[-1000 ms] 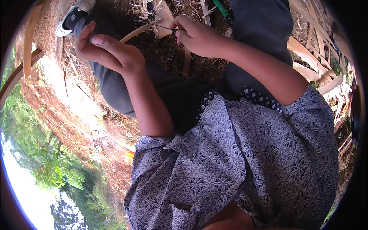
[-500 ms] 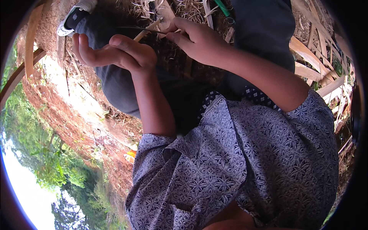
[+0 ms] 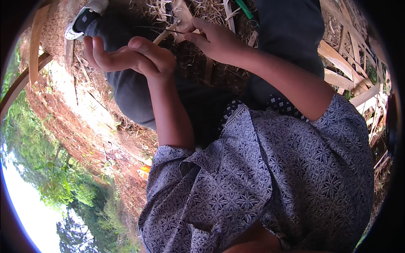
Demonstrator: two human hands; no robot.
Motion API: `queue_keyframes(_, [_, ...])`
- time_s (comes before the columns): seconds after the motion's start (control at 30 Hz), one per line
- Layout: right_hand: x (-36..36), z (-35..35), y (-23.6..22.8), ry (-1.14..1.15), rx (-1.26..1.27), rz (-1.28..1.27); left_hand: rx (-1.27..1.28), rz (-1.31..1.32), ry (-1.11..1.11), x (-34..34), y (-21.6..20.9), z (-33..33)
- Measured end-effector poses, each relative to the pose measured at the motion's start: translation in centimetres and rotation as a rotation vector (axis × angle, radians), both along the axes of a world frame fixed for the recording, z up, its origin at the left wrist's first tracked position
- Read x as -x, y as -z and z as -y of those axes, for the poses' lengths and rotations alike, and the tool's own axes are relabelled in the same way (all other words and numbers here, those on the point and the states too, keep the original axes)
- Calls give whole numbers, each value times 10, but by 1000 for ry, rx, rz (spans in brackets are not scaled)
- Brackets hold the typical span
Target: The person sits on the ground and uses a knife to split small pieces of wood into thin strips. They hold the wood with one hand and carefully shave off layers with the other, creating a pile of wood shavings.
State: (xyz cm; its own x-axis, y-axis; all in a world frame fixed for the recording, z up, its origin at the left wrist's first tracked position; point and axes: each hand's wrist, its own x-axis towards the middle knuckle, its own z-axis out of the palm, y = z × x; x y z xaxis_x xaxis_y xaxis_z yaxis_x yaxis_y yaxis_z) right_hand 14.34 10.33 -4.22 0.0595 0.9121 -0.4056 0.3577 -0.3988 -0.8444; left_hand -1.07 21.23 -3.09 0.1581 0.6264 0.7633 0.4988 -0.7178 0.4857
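Observation:
My right hand (image 3: 219,41) pinches one end of a thin dark strip (image 3: 162,29) between thumb and fingers. From there the strip points left, over my dark trouser leg (image 3: 126,95); whether it is a blade or a sliver of wood I cannot tell. My left hand (image 3: 130,57) is held to the left, just nearer than the strip's far end, with its thumb raised and fingers loosely bent and apart. Nothing shows in it, though the inner side of the fingers is partly hidden. A pale split piece of wood (image 3: 182,19) lies on the ground beyond the strip.
Pale wooden slats (image 3: 339,63) lie piled at the right. Shavings and a green object (image 3: 244,8) are at the far edge. A white and black shoe (image 3: 80,21) is at the far left, beside curved wooden strips (image 3: 36,46). Reddish soil (image 3: 80,139) stretches along the left.
My left hand and its thumb have shifted slightly right. The thin strip's tip has also moved a little right, with my right hand still pinching its end.

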Motion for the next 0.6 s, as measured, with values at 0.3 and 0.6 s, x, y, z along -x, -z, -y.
queue_keyframes(0.3, [19,-10,-35,35,-266,-203,14,-48,-5,2,-2,2])
queue_keyframes(0.6, [-10,-12,29,-56,56,46,16,-13,43,4,-2,-4])
